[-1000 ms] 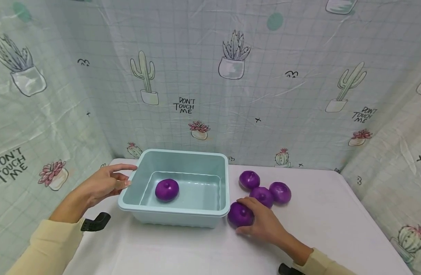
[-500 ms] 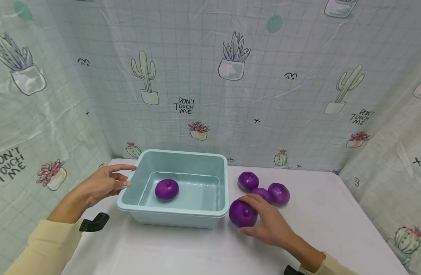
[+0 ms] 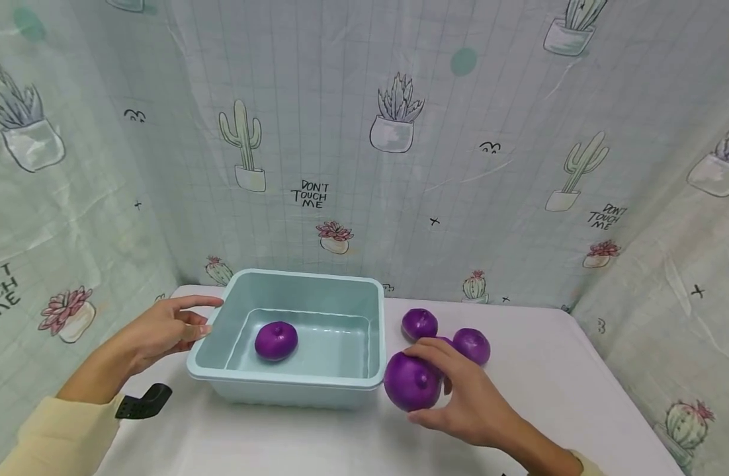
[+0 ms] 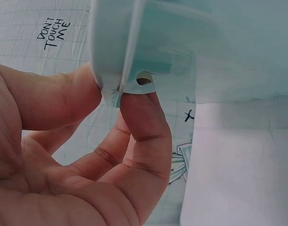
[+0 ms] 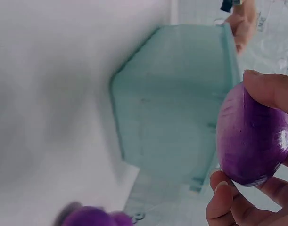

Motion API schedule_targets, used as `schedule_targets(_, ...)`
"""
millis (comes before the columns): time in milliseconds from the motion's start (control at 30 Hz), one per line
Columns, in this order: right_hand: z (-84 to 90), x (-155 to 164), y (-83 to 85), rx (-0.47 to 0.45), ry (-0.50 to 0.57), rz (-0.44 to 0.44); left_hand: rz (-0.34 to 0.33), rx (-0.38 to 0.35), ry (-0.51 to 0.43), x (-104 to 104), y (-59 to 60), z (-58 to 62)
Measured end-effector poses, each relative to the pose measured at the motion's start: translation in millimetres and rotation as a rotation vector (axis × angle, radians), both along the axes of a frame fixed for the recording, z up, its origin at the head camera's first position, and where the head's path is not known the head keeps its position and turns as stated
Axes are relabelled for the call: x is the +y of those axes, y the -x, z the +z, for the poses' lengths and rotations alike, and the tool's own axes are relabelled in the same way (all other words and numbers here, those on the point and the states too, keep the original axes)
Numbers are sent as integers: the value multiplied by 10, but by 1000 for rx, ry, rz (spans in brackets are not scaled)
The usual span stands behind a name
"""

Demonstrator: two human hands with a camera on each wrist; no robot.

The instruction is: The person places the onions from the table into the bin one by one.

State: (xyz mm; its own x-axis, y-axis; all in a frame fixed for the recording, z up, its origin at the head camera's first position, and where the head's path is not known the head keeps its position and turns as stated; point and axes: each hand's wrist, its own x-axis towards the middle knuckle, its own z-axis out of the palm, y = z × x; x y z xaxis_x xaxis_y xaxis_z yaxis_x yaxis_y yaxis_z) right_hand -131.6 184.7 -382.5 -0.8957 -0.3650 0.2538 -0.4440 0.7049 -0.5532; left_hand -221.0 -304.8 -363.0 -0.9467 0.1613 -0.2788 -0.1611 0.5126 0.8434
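A tub (image 3: pixel 293 383) sits on the table (image 3: pixel 555 390), with one onion (image 3: pixel 276 340) inside it. The left hand (image 3: pixel 162 327) is at the tub's left rim; right of the tub, the right hand (image 3: pixel 460 396) holds a second onion (image 3: pixel 412 382), with more onions (image 3: pixel 444 336) lying just behind.

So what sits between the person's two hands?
In the head view, the blue tub, with one purple onion inside, lies between the left hand and right hand.
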Motion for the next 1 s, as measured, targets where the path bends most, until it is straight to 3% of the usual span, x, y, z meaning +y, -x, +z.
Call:
schedule_targets(333,236,-200,28,28,7,94,26,9,53,-27,-72,40)
schedule_targets(600,373,-307,276,82,15,263,59,5,-16,56,-48,11)
schedule_targets(767,395,-427,430,73,35,411,72,0,-22,54,-69,11)
schedule_targets(1000,464,-632,613,16,-4,506,79,-11,-81,57,-81,7)
